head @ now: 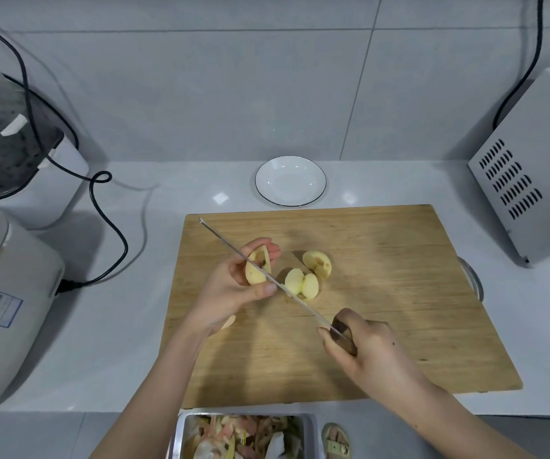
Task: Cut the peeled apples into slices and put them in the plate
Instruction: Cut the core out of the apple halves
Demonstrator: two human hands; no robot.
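My left hand [233, 286] holds a peeled apple wedge [257, 268] above the wooden cutting board [382, 293], fingers and thumb curled round it. My right hand [363, 346] grips the brown handle of a long knife [253, 265], whose blade runs up-left across the wedge at its core side. Two joined apple pieces [301, 284] and another piece [317, 264] lie on the board to the right of the wedge. A small bit of apple [228, 322] shows under my left wrist. The white plate [290, 180] with a dark rim stands behind the board, holding nothing.
A metal tray [243, 437] of peels sits below the counter's front edge. A white appliance [532, 173] stands at the right. At the left are a steamer [5, 140], a white cooker [5, 293] and black cables [108, 207].
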